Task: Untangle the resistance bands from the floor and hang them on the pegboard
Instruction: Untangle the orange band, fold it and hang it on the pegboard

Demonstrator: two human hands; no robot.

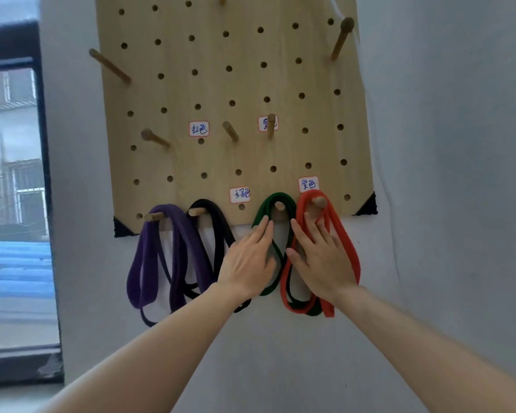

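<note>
Both hands, left hand [248, 260] and right hand [322, 257], are laid open and flat on the vertically hanging green band [276, 251] and red band [347, 242], directly ahead.

We see a plain pale grey wall [444, 144] filling the right side and the lower middle. On the left stands a dark-framed window [44, 150], its black upright running from top to bottom. Through the glass we make out a blurred pale building with barred windows [15, 180], and below it a blue ribbed roof surface [15, 263].
</note>
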